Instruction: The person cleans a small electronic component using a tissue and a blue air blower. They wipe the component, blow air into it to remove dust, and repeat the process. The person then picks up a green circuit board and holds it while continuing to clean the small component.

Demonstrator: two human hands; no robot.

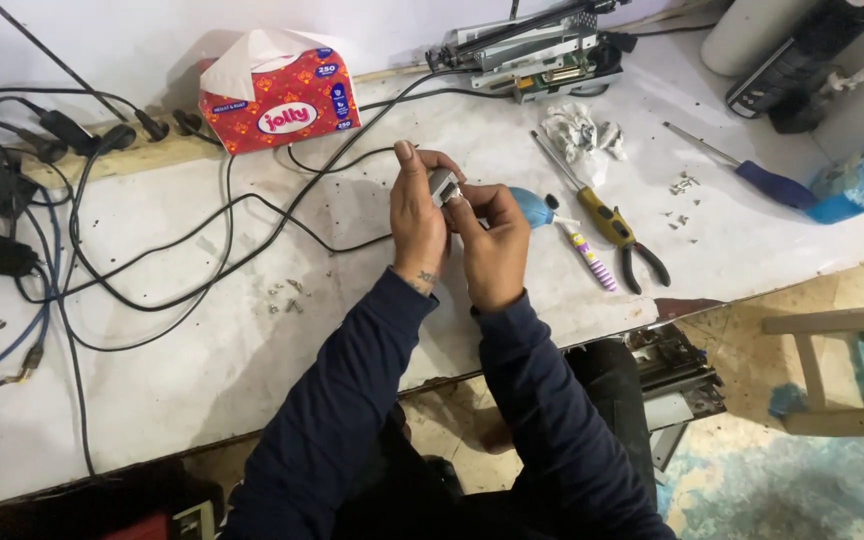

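Note:
Above the white worktable (202, 340), my left hand (417, 215) and my right hand (492, 240) meet around a small grey metal part (443, 186). The left thumb and fingers pinch it from the left; the right fingers press on it from the right. Most of the part is hidden behind my fingers. Just behind my right hand lies a blue rubber air blower (532, 203).
Black cables (152, 270) sprawl over the table's left half. A red tissue box (277, 95) stands at the back. Screwdrivers (592, 200), pliers (642, 262), loose screws (684, 185), a crumpled tissue (577, 130) and an opened drive unit (532, 50) lie to the right. A wooden stool (842, 370) stands at the floor.

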